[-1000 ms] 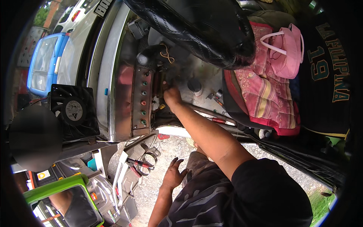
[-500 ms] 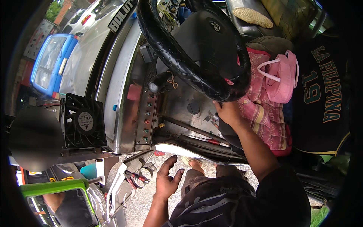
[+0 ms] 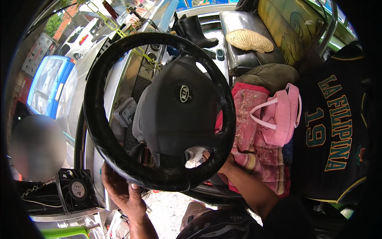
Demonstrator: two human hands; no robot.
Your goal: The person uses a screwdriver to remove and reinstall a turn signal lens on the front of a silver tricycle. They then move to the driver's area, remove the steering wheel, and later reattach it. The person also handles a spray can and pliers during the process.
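Observation:
A black, leather-like steering wheel (image 3: 185, 177) with a dark hub fills the middle of the view. At its lower left rim is my left hand (image 3: 125, 197), thumb and fingers apart; the thumb tip meets the rim's lower edge and part of the fingers passes behind. My right hand (image 3: 226, 164) reaches behind the lower right rim. Some of its fingertips show through the wheel's lower opening, but the rim covers the rest, so what they touch is hidden. A pink patterned cushion (image 3: 254, 147) lies beside my right forearm.
A pink bag (image 3: 278, 123) rests on the cushion, near a dark jersey (image 3: 334, 119). Farther back are a woven fan (image 3: 250, 40) on a black seat (image 3: 234, 24) and black boots (image 3: 195, 34). A black cooling fan (image 3: 77, 189) stands at left, above a green-framed mirror (image 3: 65, 233).
The view has shifted, so the wheel sits lower and more central. My left hand has risen from open space to the wheel's rim. My right hand has gone farther behind the rim.

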